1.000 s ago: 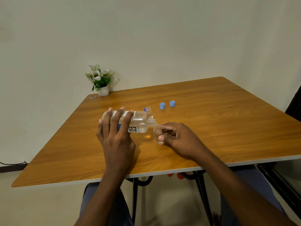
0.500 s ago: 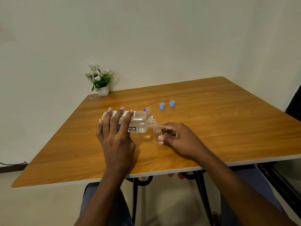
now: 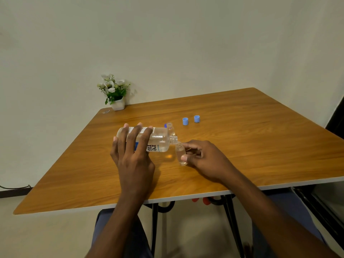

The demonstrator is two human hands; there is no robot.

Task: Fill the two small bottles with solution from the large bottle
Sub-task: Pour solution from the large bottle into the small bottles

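Pouring into the first small bottle looks to be the step in hand; the left hand [image 3: 134,157] curls its fingers over the large clear plastic bottle with a white-and-blue label [image 3: 158,139], held nearly level above the brown wooden table [image 3: 242,146], neck toward 3 o'clock; its mouth meets that of a tilted small clear plastic bottle [image 3: 180,152], pinched between thumb and fingers of the right hand [image 3: 206,159]. Next, I judge, comes a slow steady tilt, then a swap to the second small clear bottle [image 3: 169,127], uncapped at 12 o'clock of the neck. The large bottle holds clear liquid; either small one's fill I cannot tell; the left light-blue plastic cap [image 3: 185,121] and right light-blue plastic cap [image 3: 197,119] sit at 1 o'clock.
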